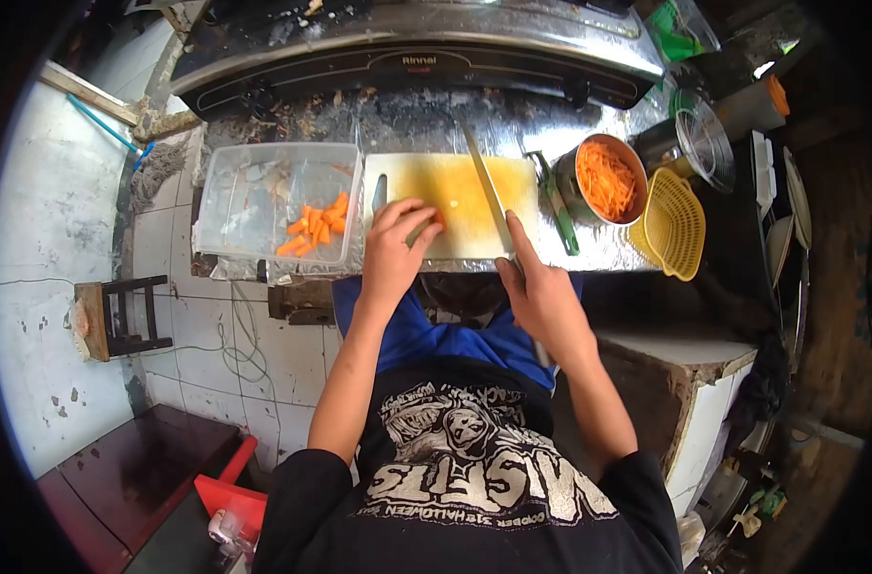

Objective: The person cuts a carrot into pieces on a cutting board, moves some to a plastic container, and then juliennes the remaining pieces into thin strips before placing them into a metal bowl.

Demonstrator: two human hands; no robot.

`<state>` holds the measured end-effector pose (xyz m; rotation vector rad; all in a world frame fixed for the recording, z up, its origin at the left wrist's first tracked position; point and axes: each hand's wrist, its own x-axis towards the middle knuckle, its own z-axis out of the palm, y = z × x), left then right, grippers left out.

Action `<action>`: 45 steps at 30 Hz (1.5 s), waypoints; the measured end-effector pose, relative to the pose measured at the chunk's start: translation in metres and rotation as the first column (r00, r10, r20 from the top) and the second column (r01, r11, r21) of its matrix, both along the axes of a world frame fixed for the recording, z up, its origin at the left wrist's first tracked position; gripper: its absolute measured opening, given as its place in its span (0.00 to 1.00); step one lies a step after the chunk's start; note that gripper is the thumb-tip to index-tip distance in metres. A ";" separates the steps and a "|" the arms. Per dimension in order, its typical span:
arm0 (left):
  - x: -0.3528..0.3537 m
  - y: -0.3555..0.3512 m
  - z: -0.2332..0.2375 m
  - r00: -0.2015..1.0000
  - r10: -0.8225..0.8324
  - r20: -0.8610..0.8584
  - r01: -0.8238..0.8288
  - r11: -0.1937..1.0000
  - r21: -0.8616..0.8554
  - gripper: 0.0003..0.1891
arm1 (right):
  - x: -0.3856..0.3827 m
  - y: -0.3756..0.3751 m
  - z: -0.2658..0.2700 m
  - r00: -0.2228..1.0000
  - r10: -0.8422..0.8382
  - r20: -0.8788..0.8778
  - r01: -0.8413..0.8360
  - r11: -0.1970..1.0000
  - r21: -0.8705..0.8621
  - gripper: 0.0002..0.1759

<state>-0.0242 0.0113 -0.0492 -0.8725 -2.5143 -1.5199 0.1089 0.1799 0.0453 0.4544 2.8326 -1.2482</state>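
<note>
My right hand [539,295] is wrapped round the handle of a long kitchen knife [486,182]. Its blade points away from me, over the right part of the cutting board [524,191], which is stained yellow. On the board's left side, my left hand [402,234] has its fingers curled down, and a bit of orange carrot [439,221] shows at the fingertips. Most of that piece is hidden by the fingers. Left of the board, a clear plastic container [249,182] holds several cut carrot pieces [313,228].
Right of the board lies a green-handled peeler-like tool [557,206]. Beside it are a metal bowl [577,203] of shredded carrot [606,180] and a yellow basket [680,225]. A Rinnai gas stove [419,72] stands behind. A dark wooden stool [120,320] is at left.
</note>
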 end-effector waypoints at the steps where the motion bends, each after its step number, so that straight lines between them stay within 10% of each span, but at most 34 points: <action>1: 0.001 0.000 -0.003 1.000 0.011 -0.002 -0.011 1.000 0.013 0.12 | 0.008 -0.008 -0.007 0.999 -0.030 0.009 0.030 0.999 -0.027 0.34; 7: 0.002 0.000 -0.004 1.000 0.014 -0.021 -0.015 0.999 -0.030 0.12 | 0.018 -0.043 -0.034 0.982 -0.007 -0.190 0.004 1.000 -0.019 0.38; 45: -0.005 -0.002 -0.009 0.995 -0.027 -0.099 0.016 0.994 -0.112 0.08 | -0.020 -0.081 -0.056 0.998 0.042 0.049 -0.052 0.971 0.235 0.45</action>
